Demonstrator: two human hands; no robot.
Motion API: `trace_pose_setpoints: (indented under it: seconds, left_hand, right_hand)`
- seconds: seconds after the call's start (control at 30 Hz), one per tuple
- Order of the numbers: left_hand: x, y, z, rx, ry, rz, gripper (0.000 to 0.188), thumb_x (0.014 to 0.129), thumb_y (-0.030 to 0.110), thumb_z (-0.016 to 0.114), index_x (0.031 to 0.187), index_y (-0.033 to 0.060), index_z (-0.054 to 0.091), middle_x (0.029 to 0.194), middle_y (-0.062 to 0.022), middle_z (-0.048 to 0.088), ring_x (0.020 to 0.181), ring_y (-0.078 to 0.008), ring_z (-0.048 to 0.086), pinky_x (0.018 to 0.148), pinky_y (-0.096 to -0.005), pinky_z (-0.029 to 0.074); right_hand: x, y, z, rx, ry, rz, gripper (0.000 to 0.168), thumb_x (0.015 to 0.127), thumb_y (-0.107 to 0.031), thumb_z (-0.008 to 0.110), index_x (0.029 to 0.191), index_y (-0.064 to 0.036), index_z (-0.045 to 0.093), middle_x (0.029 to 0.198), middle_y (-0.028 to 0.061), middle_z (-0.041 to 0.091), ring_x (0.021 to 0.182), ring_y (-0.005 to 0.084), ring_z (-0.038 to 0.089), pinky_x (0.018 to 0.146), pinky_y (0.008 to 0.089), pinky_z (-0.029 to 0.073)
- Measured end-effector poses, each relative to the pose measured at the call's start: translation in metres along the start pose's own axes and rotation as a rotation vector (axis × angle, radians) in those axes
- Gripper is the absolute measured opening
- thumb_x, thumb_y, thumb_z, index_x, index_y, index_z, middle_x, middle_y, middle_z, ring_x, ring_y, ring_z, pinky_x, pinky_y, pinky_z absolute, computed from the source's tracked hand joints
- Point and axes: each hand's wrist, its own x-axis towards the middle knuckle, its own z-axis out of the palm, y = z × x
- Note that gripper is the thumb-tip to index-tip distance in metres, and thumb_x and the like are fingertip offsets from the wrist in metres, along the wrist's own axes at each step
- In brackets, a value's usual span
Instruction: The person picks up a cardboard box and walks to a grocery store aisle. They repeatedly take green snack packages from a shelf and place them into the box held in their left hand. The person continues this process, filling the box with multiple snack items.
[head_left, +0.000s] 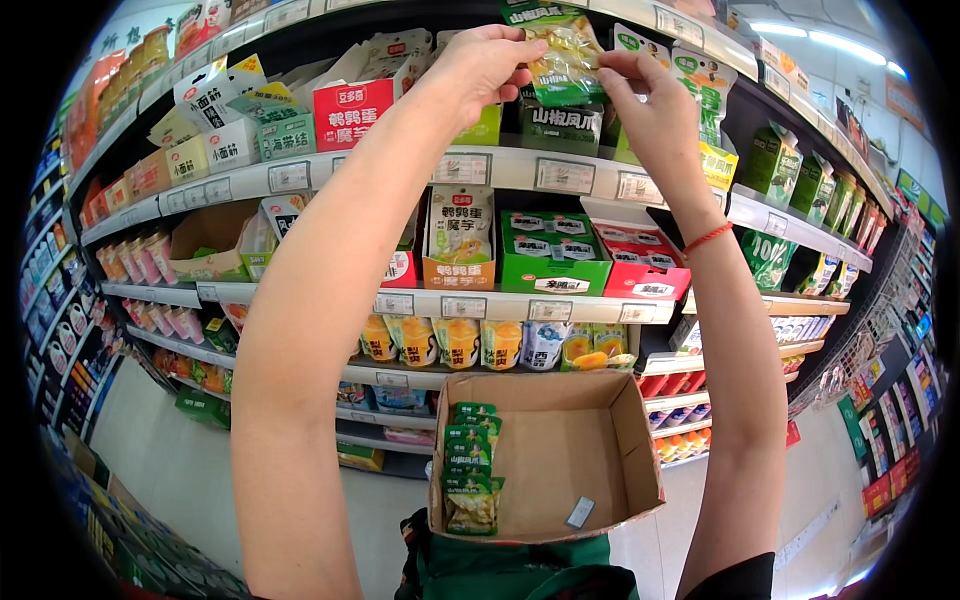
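Both arms reach up to the upper snack shelf. My left hand (491, 64) pinches the left edge of a green plastic snack packet (564, 56) with a see-through middle. On its right edge, my right hand (646, 86) grips the same packet. Just below it on the shelf stands a dark green display box (561, 127), its opening partly hidden by the packet. Down in front of me is an open cardboard box (570, 450). A row of similar green packets (471, 502) overlaps along its left side, and a small grey label-like piece (580, 512) lies on its bottom.
Left of the dark green box stands a red display box (349, 112). A shelf edge with price tags (517, 171) runs below. Lower down are a green carton (555, 259), a red carton (645, 259) and yellow pouches (455, 341). A wire rack (862, 330) stands at right.
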Motion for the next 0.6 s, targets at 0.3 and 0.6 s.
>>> trace_pose_setpoints:
  seconds: [0.3, 0.6]
  left_hand:
    - [-0.076, -0.008, 0.007, 0.125, -0.122, -0.067, 0.029, 0.094, 0.022, 0.061, 0.117, 0.0058, 0.055, 0.085, 0.0042, 0.058, 0.068, -0.0028, 0.053, 0.067, -0.0209, 0.046]
    - [-0.156, -0.039, 0.001, 0.104, -0.166, -0.233, 0.025, 0.095, 0.023, 0.060, 0.113, 0.0064, 0.060, 0.087, 0.0053, 0.061, 0.072, -0.0026, 0.049, 0.068, -0.0185, 0.042]
  right_hand:
    - [-0.036, -0.024, -0.027, 0.389, -0.267, 0.344, 0.031, 0.087, -0.012, 0.067, 0.115, -0.002, 0.060, 0.104, 0.0067, 0.062, 0.079, 0.0072, 0.060, 0.067, 0.0206, 0.048]
    - [-0.107, -0.051, -0.037, 0.541, -0.408, 0.554, 0.020, 0.090, -0.006, 0.061, 0.108, -0.001, 0.056, 0.089, 0.0015, 0.060, 0.078, 0.0053, 0.057, 0.066, 0.0204, 0.047]
